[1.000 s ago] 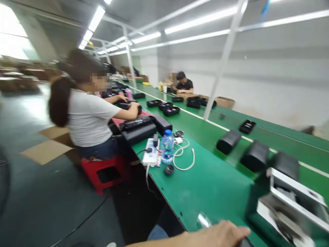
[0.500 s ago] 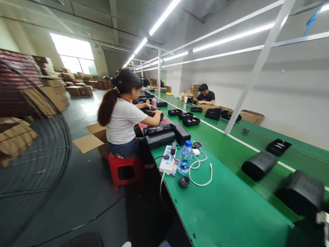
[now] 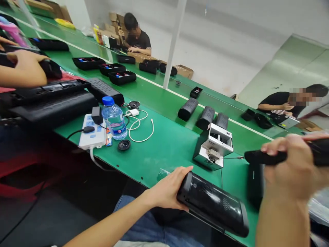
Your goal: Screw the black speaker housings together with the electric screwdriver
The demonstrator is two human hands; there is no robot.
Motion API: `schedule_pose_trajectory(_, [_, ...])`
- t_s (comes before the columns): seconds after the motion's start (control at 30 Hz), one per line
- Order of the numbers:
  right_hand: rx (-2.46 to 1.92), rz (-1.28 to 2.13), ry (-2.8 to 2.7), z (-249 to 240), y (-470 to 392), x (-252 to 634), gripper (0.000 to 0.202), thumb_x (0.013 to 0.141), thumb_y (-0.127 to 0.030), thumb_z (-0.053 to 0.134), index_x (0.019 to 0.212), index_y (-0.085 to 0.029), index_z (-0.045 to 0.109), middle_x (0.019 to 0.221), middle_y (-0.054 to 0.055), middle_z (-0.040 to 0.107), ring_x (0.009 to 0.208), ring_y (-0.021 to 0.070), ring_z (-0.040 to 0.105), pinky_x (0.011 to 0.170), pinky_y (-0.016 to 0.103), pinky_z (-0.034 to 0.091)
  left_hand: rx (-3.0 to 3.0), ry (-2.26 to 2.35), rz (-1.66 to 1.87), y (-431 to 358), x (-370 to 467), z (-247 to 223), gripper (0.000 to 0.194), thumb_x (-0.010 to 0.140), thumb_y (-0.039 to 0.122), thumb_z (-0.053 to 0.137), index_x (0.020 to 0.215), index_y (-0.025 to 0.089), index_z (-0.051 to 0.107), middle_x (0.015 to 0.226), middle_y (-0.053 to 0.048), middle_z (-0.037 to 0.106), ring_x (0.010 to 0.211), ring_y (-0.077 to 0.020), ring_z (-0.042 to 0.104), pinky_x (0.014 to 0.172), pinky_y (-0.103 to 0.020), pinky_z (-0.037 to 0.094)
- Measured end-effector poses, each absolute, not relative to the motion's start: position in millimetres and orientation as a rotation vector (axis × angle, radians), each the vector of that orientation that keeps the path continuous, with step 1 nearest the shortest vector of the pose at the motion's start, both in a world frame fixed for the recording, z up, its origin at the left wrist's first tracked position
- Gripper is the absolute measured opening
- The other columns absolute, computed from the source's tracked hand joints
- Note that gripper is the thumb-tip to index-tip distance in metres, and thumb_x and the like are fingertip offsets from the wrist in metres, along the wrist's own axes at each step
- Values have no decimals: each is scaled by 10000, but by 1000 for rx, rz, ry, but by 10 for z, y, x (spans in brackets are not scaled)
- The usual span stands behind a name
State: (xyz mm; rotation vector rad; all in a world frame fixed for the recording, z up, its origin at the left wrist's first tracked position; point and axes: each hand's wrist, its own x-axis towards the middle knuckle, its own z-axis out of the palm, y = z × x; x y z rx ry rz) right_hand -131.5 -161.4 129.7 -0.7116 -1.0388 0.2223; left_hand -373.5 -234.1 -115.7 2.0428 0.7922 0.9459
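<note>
My left hand (image 3: 168,188) is wrapped round one end of a glossy black speaker (image 3: 213,202), which lies over the front edge of the green table (image 3: 159,151). At the right, my right hand (image 3: 295,164) grips a black electric screwdriver (image 3: 267,157), its bit pointing left. The bit's tip is near a silver and black screw feeder box (image 3: 214,145) standing on the table. Partly behind my right wrist, another black speaker (image 3: 255,185) stands on the table.
A water bottle (image 3: 114,120), a power strip (image 3: 92,130), a white cable (image 3: 141,140) and a small round speaker driver (image 3: 124,145) lie at the left. Black casings (image 3: 189,109) line the green belt. A person's hand (image 3: 28,67) works at far left; two people sit across.
The view has swung right and down. Both my hands have come into view, the left on the speaker and the right on the screwdriver. The feeder box now shows.
</note>
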Motion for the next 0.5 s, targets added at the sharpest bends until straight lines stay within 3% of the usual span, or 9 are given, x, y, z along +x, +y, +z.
schedule_pose_trajectory(0.17, [-741, 257, -1139, 1133, -1262, -1445, 191, 720, -196, 824, 818, -222, 662, 563, -12, 562, 436, 208, 555, 426, 329, 483, 2038, 817, 907, -2352, -3723, -1152, 1508, 704, 448, 1105, 1816, 351, 92, 1727, -206, 435, 1600, -473, 482, 1317, -622, 467])
schedule_pose_trajectory(0.5, [-814, 352, -1092, 1077, -1238, -1425, 242, 666, -212, 833, 829, -232, 656, 547, -40, 528, 409, 193, 507, 391, 307, 450, 2054, 830, 901, -2358, -3727, -1135, 1511, 700, 410, 1114, 1804, 367, 82, 1741, -198, 426, 1611, -464, 479, 1319, -620, 473])
